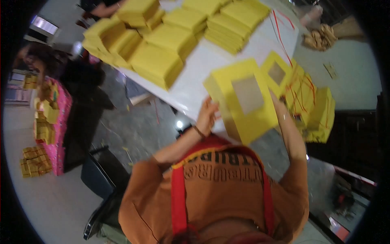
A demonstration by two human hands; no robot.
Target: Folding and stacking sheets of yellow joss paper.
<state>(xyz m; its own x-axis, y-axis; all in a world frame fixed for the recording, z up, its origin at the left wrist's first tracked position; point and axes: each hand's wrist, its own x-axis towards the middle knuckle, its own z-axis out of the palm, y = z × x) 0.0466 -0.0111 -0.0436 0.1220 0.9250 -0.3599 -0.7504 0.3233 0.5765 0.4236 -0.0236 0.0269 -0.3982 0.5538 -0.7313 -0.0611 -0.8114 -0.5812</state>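
Note:
A yellow paper bag [227, 122] with a pale rectangular window panel [248, 94] is held up in front of my chest, at the near edge of the table. My left hand [208, 116] is at its left side, fingers apart and bent toward the bag's side fold; the fingertips seem to touch it. On the right, my forearm reaches up to the bag's right edge. My right hand [276, 99] is mostly hidden behind the bag, so its fingers do not show. Just beyond lies another yellow windowed bag [266, 66].
Stacks of folded yellow bags [156, 63] cover the far left of the white table [193, 91]. Red cords [280, 36] hang over its right edge beside more yellow bags [321, 114] with red strings. A dark chair [97, 175] stands left. Farther left, people sit near a pink-covered table [64, 122].

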